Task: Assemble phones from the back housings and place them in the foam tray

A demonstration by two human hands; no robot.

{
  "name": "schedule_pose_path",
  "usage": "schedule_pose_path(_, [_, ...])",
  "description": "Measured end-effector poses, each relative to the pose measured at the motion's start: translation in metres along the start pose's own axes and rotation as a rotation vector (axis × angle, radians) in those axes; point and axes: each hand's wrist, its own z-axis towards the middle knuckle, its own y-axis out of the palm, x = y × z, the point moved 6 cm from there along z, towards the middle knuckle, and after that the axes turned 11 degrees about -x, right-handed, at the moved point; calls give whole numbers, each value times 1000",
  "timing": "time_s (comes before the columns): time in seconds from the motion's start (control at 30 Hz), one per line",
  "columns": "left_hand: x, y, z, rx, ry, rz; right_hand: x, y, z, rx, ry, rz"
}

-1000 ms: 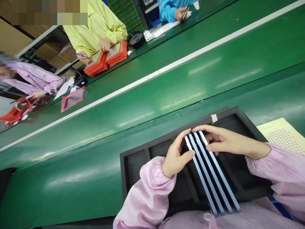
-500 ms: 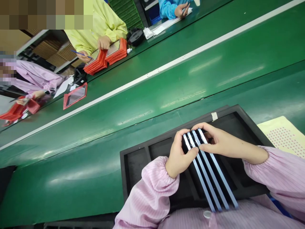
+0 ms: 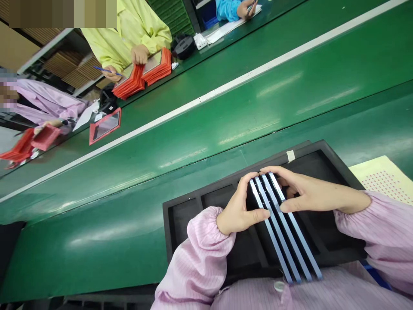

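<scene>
Several thin flat panels with blue-grey edges (image 3: 284, 232) stand on edge as one stack over a black compartment tray (image 3: 180, 219). My left hand (image 3: 238, 206) grips the stack's far end from the left, thumb across the edges. My right hand (image 3: 306, 191) closes on the same end from the right, fingers curled over the top. The near ends of the panels rest against my pink-sleeved body.
A green conveyor belt (image 3: 226, 112) with a white stripe runs behind the tray. A yellow dotted sheet (image 3: 383, 176) lies at the right. Across the belt, other people handle red-framed panels (image 3: 142, 75); one red frame (image 3: 105, 125) lies flat.
My hands and the stack barely shifted; the fingers adjusted their hold slightly. The red frame on the far side moved a little to the right.
</scene>
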Motion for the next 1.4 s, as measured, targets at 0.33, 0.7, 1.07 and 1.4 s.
schedule_pose_path(0.33, [4, 7, -15, 464, -127, 286, 2, -4, -5, 287, 78, -215])
schedule_pose_path(0.7, [-2, 79, -57, 251, -117, 450, -13, 17, -9, 586, 103, -376])
schedule_pose_path(1.07, [15, 102, -70, 177, 110, -855, -30, 73, -56, 730, -566, -199])
schedule_pose_path(1.4, [8, 119, -92, 158, 5, -714, -114, 69, -81, 588, -637, -1041])
